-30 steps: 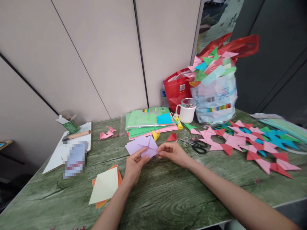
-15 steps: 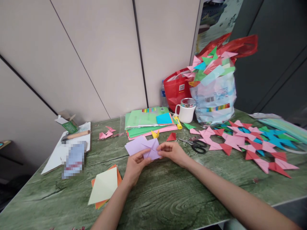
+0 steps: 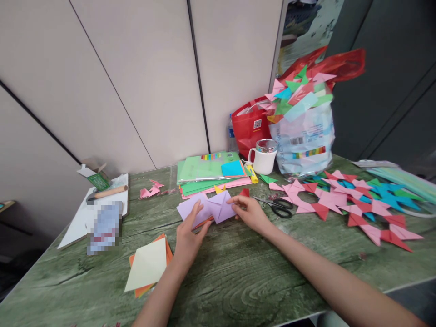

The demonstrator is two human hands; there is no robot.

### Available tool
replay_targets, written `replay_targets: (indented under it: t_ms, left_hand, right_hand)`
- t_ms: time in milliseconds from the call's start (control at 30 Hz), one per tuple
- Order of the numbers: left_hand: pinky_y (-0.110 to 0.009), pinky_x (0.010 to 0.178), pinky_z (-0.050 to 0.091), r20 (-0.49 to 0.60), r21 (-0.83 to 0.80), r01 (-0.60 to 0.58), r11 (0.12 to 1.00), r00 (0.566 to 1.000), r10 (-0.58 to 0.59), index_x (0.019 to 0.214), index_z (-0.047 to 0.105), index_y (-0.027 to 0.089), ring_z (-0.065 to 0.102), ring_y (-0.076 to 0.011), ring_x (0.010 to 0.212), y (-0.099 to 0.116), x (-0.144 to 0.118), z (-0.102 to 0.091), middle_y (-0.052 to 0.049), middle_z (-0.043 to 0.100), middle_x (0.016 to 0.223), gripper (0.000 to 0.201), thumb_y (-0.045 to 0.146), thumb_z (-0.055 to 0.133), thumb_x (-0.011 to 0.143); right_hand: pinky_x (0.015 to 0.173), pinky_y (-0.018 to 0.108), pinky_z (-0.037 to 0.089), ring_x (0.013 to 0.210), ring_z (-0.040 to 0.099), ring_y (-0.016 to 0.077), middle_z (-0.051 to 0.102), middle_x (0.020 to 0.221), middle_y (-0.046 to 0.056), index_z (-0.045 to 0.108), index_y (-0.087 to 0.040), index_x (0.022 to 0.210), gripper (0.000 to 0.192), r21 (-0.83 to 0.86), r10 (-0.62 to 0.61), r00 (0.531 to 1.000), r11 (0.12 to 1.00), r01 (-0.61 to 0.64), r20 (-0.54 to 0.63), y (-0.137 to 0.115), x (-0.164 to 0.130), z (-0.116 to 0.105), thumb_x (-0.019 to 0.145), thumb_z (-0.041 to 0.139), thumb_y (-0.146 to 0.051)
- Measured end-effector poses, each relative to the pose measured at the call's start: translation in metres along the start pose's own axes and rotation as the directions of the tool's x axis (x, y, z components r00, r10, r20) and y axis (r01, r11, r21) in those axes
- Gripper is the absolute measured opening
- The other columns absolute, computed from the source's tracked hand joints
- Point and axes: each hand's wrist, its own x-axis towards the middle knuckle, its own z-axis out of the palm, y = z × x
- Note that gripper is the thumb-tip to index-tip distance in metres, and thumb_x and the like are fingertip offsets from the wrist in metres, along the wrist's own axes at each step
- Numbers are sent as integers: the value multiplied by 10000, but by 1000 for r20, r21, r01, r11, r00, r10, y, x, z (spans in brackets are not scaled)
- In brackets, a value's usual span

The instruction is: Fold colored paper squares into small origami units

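A square of purple paper [image 3: 220, 207] with crossing creases is pinched at its right edge between the thumb and fingers of my right hand [image 3: 250, 213]. To its left, my left hand [image 3: 189, 234] has its thumb and forefinger spread, with the fingertips over a stack of purple paper sheets [image 3: 190, 210]. An orange edge shows under that stack. Just behind the creased square lie a yellow folded piece [image 3: 220, 189] and a red folded piece [image 3: 244, 192], both partly hidden. Black-handled scissors [image 3: 281, 208] rest right of my right hand.
Cream and orange sheets [image 3: 147, 265] lie front left. Green paper packs [image 3: 207, 169], a white mug [image 3: 265, 159] and a bag of folded pieces [image 3: 304, 136] stand at the back. Folded pink and red stars [image 3: 335, 196] cover the right side. A hammer [image 3: 109, 193] lies far left.
My left thumb and fingers have come off the creased purple paper and spread apart over the purple stack. The creased square has turned and shifted slightly right, still in my right hand.
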Motion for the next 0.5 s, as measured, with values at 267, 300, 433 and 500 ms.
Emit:
replay_targets:
  t_ms: [267,300,433,500]
  left_hand:
    - [-524,1037,188,82,412,6,911,996,-43,1329,305,232,389,-293,1228,-19,6,-4,-122,495,1287,798,173,687,630]
    - [-512,1026,227,84,409,21,912,995,-61,1335,294,231,389,-290,1228,-19,6,-5,-121,504,1278,775,167,661,655]
    - [-458,978,328,95,390,56,919,990,-101,1324,326,202,424,-275,1206,-19,5,-8,-129,547,1226,650,181,581,726]
    - [-432,951,366,91,377,70,924,989,-112,1299,368,204,463,-269,1172,-19,6,-9,-124,558,1213,618,201,586,721]
  right_hand:
    - [694,271,437,763,605,172,664,885,50,649,-184,865,265,-652,-141,990,748,122,23,-11,-5,-9,727,441,-97]
    - [697,267,430,787,608,177,663,908,53,648,-191,883,270,-707,-124,992,699,106,26,-12,-6,-9,738,439,-98]
    - [639,255,415,794,619,189,655,944,66,638,-212,932,287,-850,-37,999,525,52,39,-15,-9,-7,758,437,-103]
    - [605,251,409,766,619,188,650,940,75,635,-216,948,292,-889,-23,999,455,45,39,-15,-9,-7,763,437,-108]
